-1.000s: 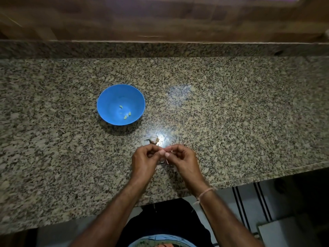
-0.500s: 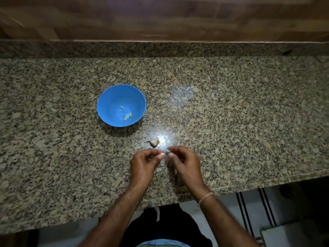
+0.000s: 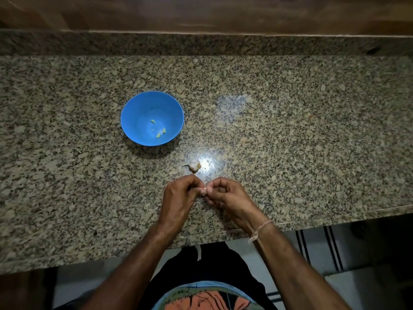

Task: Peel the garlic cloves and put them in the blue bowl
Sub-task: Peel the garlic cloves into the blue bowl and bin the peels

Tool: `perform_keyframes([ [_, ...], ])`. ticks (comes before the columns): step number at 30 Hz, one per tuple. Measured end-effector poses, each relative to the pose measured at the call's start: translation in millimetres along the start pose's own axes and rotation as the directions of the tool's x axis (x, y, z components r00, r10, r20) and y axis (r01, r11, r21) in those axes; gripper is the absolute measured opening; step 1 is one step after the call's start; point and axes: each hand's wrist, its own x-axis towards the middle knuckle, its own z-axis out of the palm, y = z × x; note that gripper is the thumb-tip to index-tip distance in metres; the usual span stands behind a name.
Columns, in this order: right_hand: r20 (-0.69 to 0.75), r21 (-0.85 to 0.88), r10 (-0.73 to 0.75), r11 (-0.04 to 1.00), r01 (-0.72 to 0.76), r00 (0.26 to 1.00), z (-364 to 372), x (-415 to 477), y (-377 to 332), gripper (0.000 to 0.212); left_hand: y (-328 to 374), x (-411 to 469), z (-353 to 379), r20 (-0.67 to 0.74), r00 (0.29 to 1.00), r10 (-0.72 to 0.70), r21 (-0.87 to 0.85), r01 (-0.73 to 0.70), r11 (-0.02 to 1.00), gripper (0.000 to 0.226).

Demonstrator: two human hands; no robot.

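The blue bowl (image 3: 134,117) stands on the granite counter at centre left, with three small yellowish peeled cloves (image 3: 159,132) inside. A partly broken garlic head (image 3: 194,165) lies on the counter just beyond my hands. My left hand (image 3: 180,199) and my right hand (image 3: 228,195) meet fingertip to fingertip near the counter's front. Between them they pinch a small pale garlic clove (image 3: 203,190), mostly hidden by the fingers.
The speckled granite counter (image 3: 290,135) runs the full width, with a raised granite back edge and a wooden wall behind. Its front edge lies just below my wrists. A bright light reflection sits beside the garlic head. Striped floor covering shows at lower right.
Half a second ago my hands were slightly parted; now the fingertips are together again on the clove. The bowl and garlic head have not moved.
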Motion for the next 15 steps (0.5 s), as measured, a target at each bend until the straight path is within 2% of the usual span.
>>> perform_keyframes([
  [6, 0.040, -0.031, 0.061, 0.998, -0.060, 0.997, 1, 4, -3, 0.033, -5, 1, -1, -0.017, 1.000, 0.006, 0.037, -0.005, 0.999, 0.010],
  [8, 0.010, -0.087, 0.024, 0.996, -0.023, 1.000, 3, 5, -4, 0.029, -8, 2, -2, -0.023, 0.999, 0.025, 0.055, -0.024, 0.998, 0.011],
  [9, -0.034, -0.181, -0.026, 0.983, 0.019, 0.999, 3, 5, -5, 0.023, -10, 2, -1, -0.029, 0.999, 0.038, 0.069, -0.036, 0.997, 0.011],
  [10, -0.086, -0.324, -0.102, 0.944, 0.069, 0.991, 3, 6, -4, 0.016, -14, 1, -1, -0.044, 0.997, 0.065, 0.108, -0.060, 0.992, 0.011],
  [12, -0.120, -0.604, -0.259, 0.785, 0.137, 0.958, 3, 11, -3, 0.009, -24, -3, 2, -0.072, 0.991, 0.109, 0.275, -0.086, 0.958, 0.024],
  [15, -0.096, -0.803, -0.305, 0.586, 0.108, 0.947, 11, 19, -4, 0.013, -34, -9, 4, -0.086, 0.991, 0.101, 0.441, -0.053, 0.896, 0.050],
])
